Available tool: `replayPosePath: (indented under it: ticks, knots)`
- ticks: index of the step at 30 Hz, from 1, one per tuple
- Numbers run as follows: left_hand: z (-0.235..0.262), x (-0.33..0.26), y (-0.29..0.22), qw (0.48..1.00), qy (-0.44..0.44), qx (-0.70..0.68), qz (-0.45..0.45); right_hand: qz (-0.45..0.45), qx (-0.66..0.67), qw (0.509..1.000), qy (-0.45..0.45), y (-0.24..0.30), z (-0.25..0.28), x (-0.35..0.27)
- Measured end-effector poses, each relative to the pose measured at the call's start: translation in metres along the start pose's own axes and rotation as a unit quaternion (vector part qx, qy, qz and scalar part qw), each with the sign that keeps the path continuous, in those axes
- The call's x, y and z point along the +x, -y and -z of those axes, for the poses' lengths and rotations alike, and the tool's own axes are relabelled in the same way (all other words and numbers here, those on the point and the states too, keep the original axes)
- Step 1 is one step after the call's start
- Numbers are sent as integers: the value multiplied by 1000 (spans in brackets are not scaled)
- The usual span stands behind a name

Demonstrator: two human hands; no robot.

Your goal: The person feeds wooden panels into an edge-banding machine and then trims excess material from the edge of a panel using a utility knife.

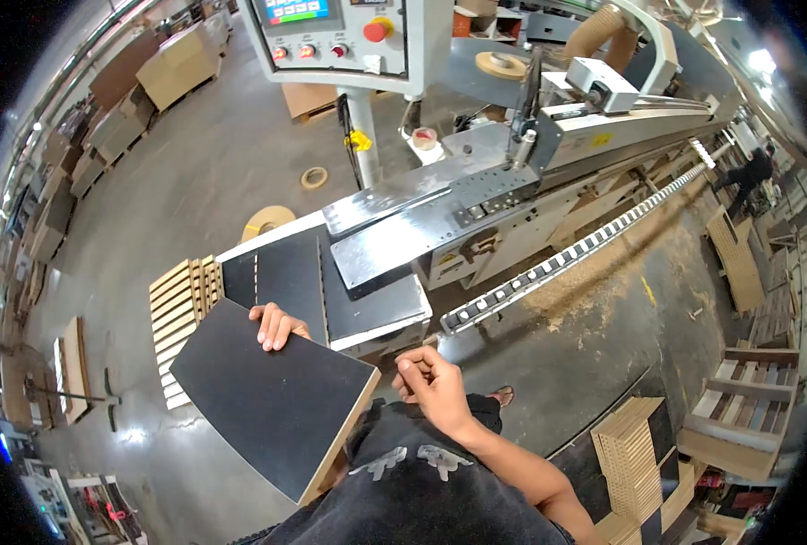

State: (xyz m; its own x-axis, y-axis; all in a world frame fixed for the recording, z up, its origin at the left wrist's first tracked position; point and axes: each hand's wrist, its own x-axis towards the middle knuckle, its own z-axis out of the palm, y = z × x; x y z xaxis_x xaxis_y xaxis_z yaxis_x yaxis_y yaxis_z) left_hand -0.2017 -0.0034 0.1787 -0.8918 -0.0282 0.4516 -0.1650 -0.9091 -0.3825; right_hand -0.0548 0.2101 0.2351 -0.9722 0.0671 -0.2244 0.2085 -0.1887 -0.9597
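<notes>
A black-faced panel [272, 400] with a light wood-coloured edge is held tilted in front of my body. My left hand [279, 327] grips its far edge, fingers curled over the black face; the panel hides the left forearm. Just past the panel's right corner, my right hand [429, 386] hovers with its fingers curled in and the thumb against them. Nothing shows in that hand, and it is apart from the panel. Beyond both hands lies the dark infeed table [290, 272] of a long machine with a metal guide plate [403, 241].
A stack of panels [181, 318] stands left of the machine table. Above it hangs a control box [335, 45] with a screen and red button. A roller rail [567, 259] runs along the machine's right side. More stacked panels [635, 454] sit at lower right. Tape rolls [313, 178] lie beyond.
</notes>
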Motion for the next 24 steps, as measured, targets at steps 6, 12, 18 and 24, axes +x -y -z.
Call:
replayPosePath:
  ticks: [6, 12, 18, 24]
  knots:
    - [7, -2, -25, 999, -26, 14, -44, -12, 6, 1000, 7, -9, 7, 0]
    - [-4, 2, -37, 996, -57, 50, -39, -5, 43, 997, -57, -29, 31, -3]
    - [-8, -4, -73, 982, 32, 171, 78, -5, 10, 981, -191, -48, 71, -12]
    - [46, -51, -69, 921, -57, 368, 119, 66, -195, 978, 17, -58, 45, -31]
